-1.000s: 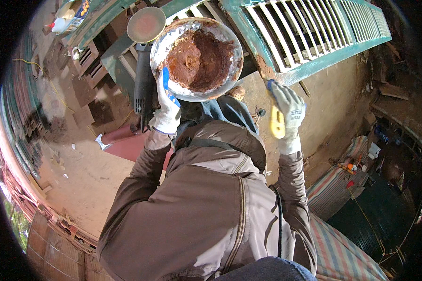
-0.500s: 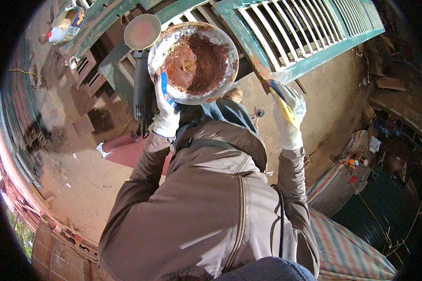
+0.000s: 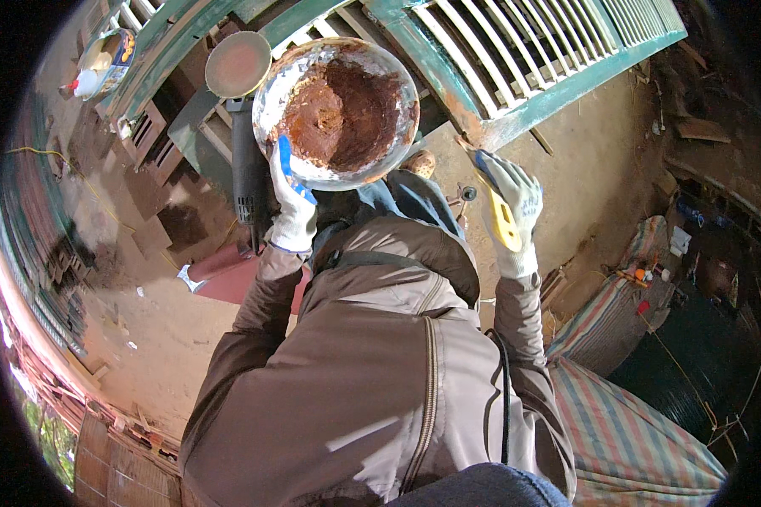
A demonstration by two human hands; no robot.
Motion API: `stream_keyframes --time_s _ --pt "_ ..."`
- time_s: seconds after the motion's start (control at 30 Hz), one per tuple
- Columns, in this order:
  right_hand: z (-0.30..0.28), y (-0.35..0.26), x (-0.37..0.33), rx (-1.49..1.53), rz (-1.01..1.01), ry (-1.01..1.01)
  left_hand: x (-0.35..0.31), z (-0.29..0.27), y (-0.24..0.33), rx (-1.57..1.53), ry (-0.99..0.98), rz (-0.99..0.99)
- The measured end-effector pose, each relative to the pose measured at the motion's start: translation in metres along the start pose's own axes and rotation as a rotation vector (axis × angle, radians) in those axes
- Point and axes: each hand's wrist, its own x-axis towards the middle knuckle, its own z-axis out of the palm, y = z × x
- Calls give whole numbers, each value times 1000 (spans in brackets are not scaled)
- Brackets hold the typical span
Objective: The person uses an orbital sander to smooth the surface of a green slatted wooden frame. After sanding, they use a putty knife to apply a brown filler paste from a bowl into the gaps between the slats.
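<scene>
My left hand (image 3: 294, 207), in a white glove with blue patches, grips the near left rim of a round metal bowl (image 3: 270, 106). Reddish-brown putty (image 3: 325, 122) lies inside, smeared up the wall. My gloved right hand (image 3: 522, 201) is closed around a putty knife (image 3: 504, 224) with a yellow handle. Its blade points up and left, at the near corner of a green shutter (image 3: 558, 101) with pale slats. Brown filler (image 3: 463, 120) coats that corner. Whether the blade touches the wood I cannot tell.
Left of the bowl sits a dark power sander (image 3: 243, 160) with a round disc (image 3: 238, 65). A tub (image 3: 110, 63) stands at the far left, near more green frames. Striped sheeting (image 3: 617, 431) spreads at the lower right. Wood offcuts (image 3: 702, 128) lie on the floor.
The putty knife has turned in my right hand, showing more of its yellow handle. That hand has shifted slightly nearer. My left hand still holds the bowl; the view has moved a little.
</scene>
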Motion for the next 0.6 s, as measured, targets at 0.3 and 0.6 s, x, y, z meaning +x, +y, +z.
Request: stream_keyframes --time_s 0.3,0.6 --pt "8 26 7 -71 -75 106 0 2 5 9 -7 -30" --pt "-3 23 -10 5 -190 -11 -5 7 17 70 -29 -22"
